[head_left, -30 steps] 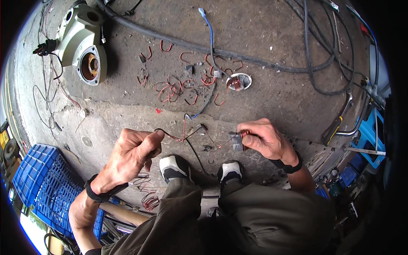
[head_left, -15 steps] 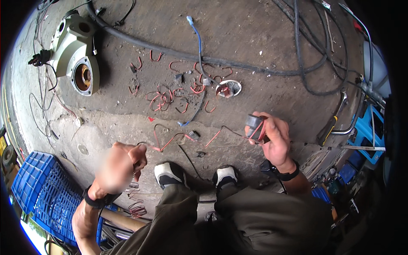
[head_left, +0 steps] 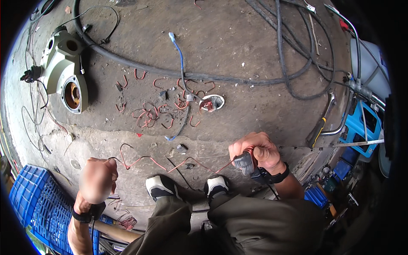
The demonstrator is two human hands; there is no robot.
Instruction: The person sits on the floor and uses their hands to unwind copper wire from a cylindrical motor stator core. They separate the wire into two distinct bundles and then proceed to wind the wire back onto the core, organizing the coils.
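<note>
Copper wire (head_left: 170, 163) now stretched taut between hands; left hand (head_left: 97, 180) pulled out to 8 o'clock, clenched on wire end; right hand (head_left: 255, 151) gripping dark coil piece (head_left: 244, 162).

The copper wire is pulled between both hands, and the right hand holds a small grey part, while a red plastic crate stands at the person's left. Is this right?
Not quite: the crate is blue, not red, as the head view shows. The rest holds: the copper wire stretches between the left hand and the right hand, which holds the small grey part.
</note>
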